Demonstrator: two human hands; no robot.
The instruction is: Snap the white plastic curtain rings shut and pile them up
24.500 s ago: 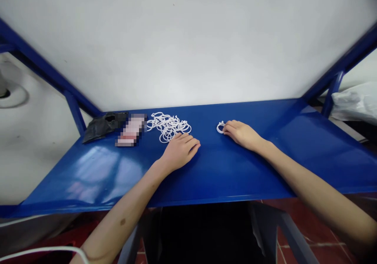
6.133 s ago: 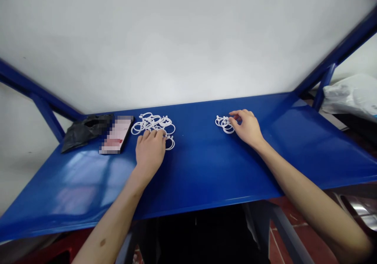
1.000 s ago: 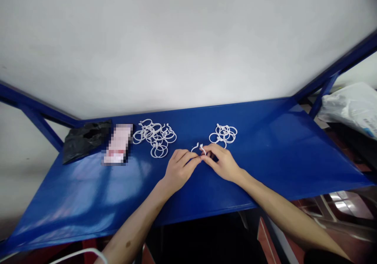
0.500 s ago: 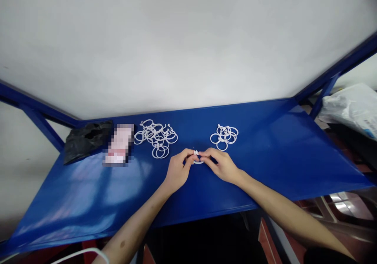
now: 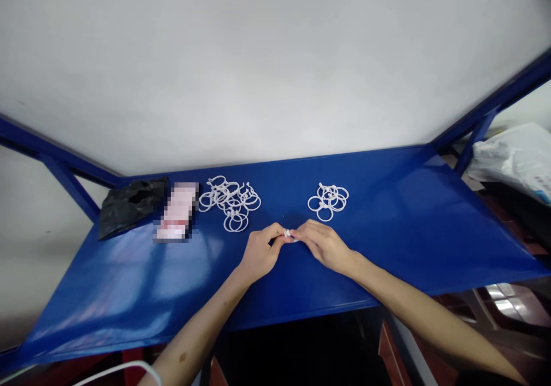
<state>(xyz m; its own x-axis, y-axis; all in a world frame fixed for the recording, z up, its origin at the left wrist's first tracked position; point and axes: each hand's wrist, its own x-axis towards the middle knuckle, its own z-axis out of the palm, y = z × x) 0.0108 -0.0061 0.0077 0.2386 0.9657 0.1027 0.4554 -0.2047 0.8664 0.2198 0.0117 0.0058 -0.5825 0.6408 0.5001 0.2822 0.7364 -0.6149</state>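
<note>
Between my two hands is a white plastic curtain ring (image 5: pixel 287 233), pinched at its small knobbed part and mostly covered by the fingers. My left hand (image 5: pixel 260 252) grips it from the left with thumb and forefinger. From the right, my right hand (image 5: pixel 325 244) closes thumb and fingers on the same ring. Beyond the left hand lies a tangled heap of several similar white rings (image 5: pixel 236 219). A smaller pile of rings (image 5: pixel 325 214) rests beyond the right hand.
The blue-covered table (image 5: pixel 379 202) backs onto a pale wall. At its left lie a black plastic bag (image 5: pixel 129 208) and a blurred pinkish flat item (image 5: pixel 178 211). Blue frame bars (image 5: pixel 71 185) rise at both ends. A white plastic bag (image 5: pixel 512 156) sits off the right end.
The ring has tipped flatter and come slightly nearer to me, and my fingers have closed in around it. Both piles stay as they were; the view has shifted slightly.
</note>
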